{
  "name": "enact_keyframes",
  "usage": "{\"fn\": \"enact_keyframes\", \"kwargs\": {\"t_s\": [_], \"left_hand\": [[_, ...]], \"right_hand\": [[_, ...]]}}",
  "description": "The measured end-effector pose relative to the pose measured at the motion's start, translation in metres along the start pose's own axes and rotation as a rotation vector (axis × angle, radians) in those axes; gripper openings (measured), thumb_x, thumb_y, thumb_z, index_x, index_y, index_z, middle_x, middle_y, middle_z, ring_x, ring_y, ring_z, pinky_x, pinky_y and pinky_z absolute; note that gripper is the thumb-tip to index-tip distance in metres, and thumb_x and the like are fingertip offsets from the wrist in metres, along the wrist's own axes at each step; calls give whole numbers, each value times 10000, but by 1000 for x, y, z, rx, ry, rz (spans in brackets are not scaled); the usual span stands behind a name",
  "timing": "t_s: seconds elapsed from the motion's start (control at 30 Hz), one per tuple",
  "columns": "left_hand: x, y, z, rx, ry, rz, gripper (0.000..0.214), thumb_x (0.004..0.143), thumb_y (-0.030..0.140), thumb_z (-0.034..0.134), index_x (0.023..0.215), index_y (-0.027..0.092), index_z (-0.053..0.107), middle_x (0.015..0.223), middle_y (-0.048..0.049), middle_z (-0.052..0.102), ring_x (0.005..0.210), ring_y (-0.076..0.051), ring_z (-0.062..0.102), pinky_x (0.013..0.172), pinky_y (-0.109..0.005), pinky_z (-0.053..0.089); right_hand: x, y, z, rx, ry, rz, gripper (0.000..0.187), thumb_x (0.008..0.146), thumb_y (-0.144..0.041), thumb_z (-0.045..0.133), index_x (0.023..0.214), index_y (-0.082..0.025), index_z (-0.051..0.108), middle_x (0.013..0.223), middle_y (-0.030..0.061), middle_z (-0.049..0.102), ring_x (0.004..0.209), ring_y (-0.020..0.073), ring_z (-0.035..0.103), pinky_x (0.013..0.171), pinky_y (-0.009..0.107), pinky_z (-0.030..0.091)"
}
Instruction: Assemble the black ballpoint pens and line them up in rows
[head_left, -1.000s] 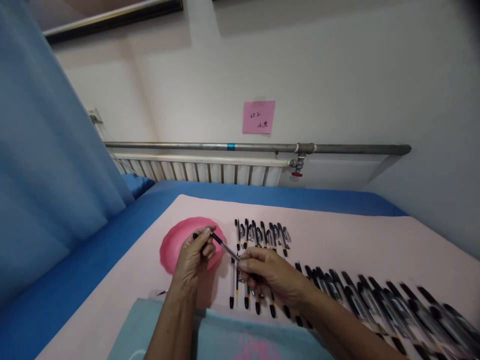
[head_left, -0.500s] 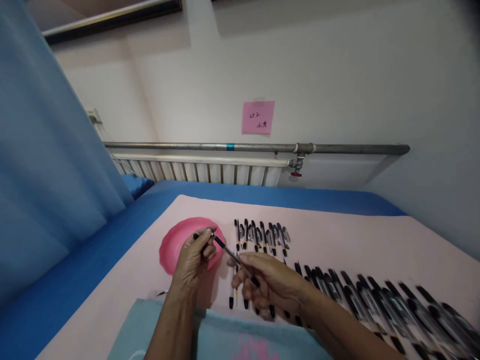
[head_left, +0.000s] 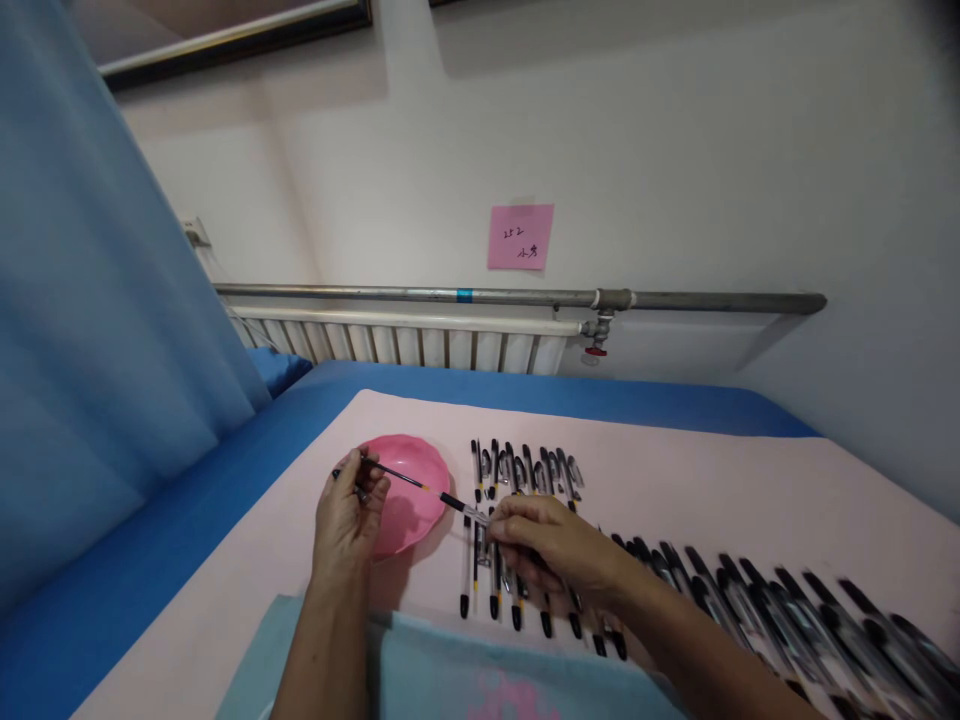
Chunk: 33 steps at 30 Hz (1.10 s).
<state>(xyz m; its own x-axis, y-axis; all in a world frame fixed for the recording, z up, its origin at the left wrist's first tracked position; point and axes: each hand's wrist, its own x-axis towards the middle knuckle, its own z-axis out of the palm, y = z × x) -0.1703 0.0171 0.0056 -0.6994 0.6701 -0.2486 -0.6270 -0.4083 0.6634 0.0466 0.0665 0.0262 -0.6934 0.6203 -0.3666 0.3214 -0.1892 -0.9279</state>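
Observation:
My left hand is above the left side of a pink scalloped bowl, its fingers pinched on a thin dark ink refill. Another small dark piece shows between those fingers, too covered to name. The refill slants down to the right, its yellowish end close to the black grip of a clear pen barrel. Closed around that barrel is my right hand, over a row of pen parts on the pink sheet.
Behind my right hand lies a row of dismantled pens. Many black-capped pens spread to the right, blurred. A light-blue cloth is at the front edge; a blue curtain hangs at left. Radiator and pipe run along the wall.
My left hand has moved left, drawing the refill out of the barrel's grip end. My right hand still holds the barrel and has shifted slightly right.

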Motion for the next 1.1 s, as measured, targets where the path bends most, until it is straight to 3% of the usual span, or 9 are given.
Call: {"fn": "enact_keyframes", "kwargs": {"t_s": [0.17, 0.23, 0.3, 0.37, 0.43, 0.5, 0.67, 1.1], "left_hand": [[8, 8, -9, -23, 41, 44, 25, 724, 158, 606, 737, 138, 600, 615, 13, 563, 509, -37, 515, 491, -129, 465], [9, 8, -9, -46, 67, 28, 13, 729, 142, 598, 733, 130, 598, 624, 10, 566, 515, -35, 516, 496, -125, 468], [7, 6, -7, -57, 76, -8, 22, 738, 118, 579, 726, 121, 598, 624, 7, 567, 517, -37, 518, 486, -121, 466], [5, 2, -4, -31, 58, -42, 51, 745, 99, 559, 721, 112, 602, 614, 3, 568, 508, -40, 515, 460, -120, 459], [3, -5, 0, 20, 40, -66, 62, 743, 88, 553, 723, 103, 609, 614, -6, 577, 498, -47, 514, 445, -131, 463], [0, -11, 4, 69, 29, -92, 68, 743, 92, 551, 724, 98, 616, 624, -15, 588, 490, -51, 515, 441, -144, 472], [-8, -25, 10, 157, -11, -144, 86, 750, 102, 541, 729, 99, 624, 650, -20, 603, 492, -51, 525, 448, -146, 484], [-14, -30, 12, 249, -18, -187, 49, 716, 112, 591, 735, 106, 636, 667, -13, 616, 502, -52, 545, 473, -144, 500]], "right_hand": [[-3, -8, -14, -53, 11, -23, 131, 736, -278, 496, 667, -168, 514, 500, -60, 473, 340, 33, 340, 318, 158, 234], [-3, -8, -23, -95, 88, -82, 162, 745, -300, 485, 680, -164, 544, 530, -47, 498, 372, 46, 369, 357, 172, 279], [-2, -5, -38, -197, 281, -196, 196, 751, -322, 483, 716, -165, 595, 624, -16, 562, 486, 75, 468, 468, 196, 369], [-1, 4, -60, -371, 554, -294, 209, 745, -326, 496, 755, -177, 642, 764, 15, 615, 689, 120, 549, 654, 231, 417], [-1, 17, -86, -547, 780, -265, 202, 733, -305, 507, 766, -188, 668, 840, 27, 635, 825, 150, 559, 772, 250, 396], [-2, 31, -111, -631, 878, -132, 200, 731, -289, 505, 772, -194, 675, 848, 22, 652, 836, 154, 569, 756, 239, 398], [5, 58, -138, -658, 922, 34, 201, 690, -258, 546, 808, -162, 678, 728, 26, 660, 671, 140, 581, 593, 211, 394], [24, 74, -134, -725, 841, 56, 179, 692, -289, 552, 789, -178, 653, 672, 7, 637, 615, 122, 551, 554, 203, 362]]}}
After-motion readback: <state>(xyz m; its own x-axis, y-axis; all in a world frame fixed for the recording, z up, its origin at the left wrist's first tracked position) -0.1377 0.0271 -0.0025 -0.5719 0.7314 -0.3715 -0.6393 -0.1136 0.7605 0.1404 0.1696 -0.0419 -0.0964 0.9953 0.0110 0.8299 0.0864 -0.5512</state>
